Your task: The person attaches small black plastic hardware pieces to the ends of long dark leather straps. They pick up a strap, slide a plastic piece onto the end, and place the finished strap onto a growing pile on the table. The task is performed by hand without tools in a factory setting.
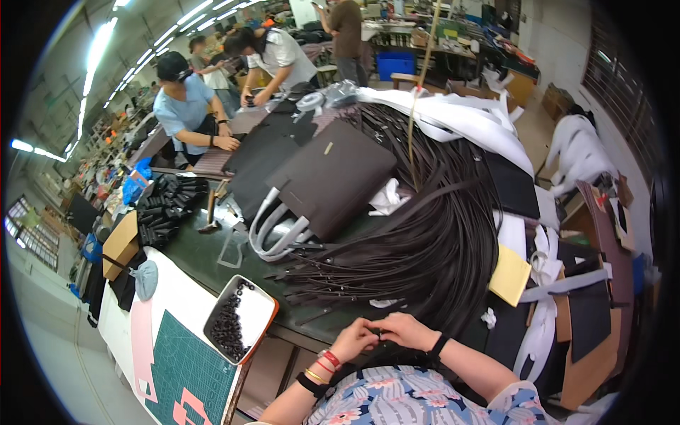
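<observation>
Close to my body at the table's near edge, my left hand [354, 341] and my right hand [406, 331] meet with fingertips pinched together. A small dark bit shows between them, too small to name. Just beyond lies a big heap of long dark brown straps [446, 234], their ends spread toward my hands. Left of my hands stands an orange-rimmed white tray [263, 312] with many small black ring-like pieces [228, 322] gathered along its left side. Farther off, a dark brown handbag [340, 177] lies flat, its handles [273, 244] wrapped in pale grey.
At left, a green cutting mat [188, 368] and pink pieces [142, 340] lie on a white board. A hammer [210, 212] rests near bundled black parts [166, 209]. A yellow pad [510, 275] and white strips [542, 297] are right. Several people work across the table.
</observation>
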Tool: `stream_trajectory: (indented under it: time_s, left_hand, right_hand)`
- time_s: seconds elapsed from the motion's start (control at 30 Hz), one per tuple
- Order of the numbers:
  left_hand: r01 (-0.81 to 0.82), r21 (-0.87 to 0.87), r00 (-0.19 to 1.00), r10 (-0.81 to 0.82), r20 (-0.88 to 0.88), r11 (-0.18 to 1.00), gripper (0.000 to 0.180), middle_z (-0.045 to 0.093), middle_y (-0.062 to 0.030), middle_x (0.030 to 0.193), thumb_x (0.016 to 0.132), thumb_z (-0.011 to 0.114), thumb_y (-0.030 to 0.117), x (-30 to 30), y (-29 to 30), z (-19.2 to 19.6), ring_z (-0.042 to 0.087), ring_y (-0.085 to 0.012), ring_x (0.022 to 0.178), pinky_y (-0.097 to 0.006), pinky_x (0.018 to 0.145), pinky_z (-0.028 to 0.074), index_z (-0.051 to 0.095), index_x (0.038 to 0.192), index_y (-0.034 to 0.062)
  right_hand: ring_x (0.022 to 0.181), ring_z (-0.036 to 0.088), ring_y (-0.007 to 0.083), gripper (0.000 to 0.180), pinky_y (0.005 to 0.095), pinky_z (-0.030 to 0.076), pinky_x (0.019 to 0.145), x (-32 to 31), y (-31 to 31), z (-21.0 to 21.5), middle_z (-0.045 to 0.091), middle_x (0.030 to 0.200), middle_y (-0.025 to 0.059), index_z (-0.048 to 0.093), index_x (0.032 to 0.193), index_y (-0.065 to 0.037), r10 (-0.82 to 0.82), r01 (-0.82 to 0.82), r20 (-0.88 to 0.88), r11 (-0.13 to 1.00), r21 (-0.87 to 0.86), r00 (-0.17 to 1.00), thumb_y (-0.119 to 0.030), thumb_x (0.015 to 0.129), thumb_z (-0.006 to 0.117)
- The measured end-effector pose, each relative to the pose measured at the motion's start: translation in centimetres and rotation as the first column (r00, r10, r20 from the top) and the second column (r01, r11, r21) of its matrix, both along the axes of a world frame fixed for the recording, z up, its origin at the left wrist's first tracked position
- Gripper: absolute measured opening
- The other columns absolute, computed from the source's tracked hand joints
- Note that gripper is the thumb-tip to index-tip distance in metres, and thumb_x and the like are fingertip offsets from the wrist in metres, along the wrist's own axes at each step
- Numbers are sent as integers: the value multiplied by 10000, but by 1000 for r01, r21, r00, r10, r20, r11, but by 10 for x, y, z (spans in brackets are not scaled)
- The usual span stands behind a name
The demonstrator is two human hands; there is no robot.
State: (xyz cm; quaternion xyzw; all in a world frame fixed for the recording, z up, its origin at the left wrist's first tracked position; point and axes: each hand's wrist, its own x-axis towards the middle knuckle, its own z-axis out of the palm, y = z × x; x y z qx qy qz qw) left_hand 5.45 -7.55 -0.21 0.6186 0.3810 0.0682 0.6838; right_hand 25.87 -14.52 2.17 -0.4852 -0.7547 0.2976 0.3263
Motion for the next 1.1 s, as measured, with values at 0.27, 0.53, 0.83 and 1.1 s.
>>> stream_trajectory:
  time_s: [0.27,0.53,0.83,1.1]
  left_hand:
    - [185,-165,978,-166,123,969,289,721,-22,889,988,569,295,9,14,-16,503,-43,598,-191,570,437,658,1070,33]
    - [161,-128,982,-145,123,979,236,685,20,728,959,618,287,17,6,-8,453,-16,512,-178,494,365,677,971,59]
    - [210,-81,945,-181,272,974,324,483,73,572,972,592,339,20,17,-9,390,-21,502,-208,474,283,640,806,65]
    - [145,-214,944,-70,322,966,205,649,50,754,930,669,280,20,15,-22,480,-13,595,-180,513,349,718,914,82]
  right_hand:
    - [824,646,253,206,353,506,742,12,-2,18,694,896,63,723,1011,-98,-36,36,-19,999,-6,999,-187,825,725]
    - [762,611,293,340,367,481,705,4,-5,48,635,812,120,693,1116,-83,26,-27,-121,1000,-2,992,-118,781,737]
    - [806,609,350,182,405,497,720,1,-4,58,627,858,157,628,965,-34,0,6,-63,995,101,998,-77,793,672]
    - [809,626,349,112,404,504,716,-1,-11,59,631,856,170,617,942,-26,-83,69,-185,994,-79,979,-66,839,636]
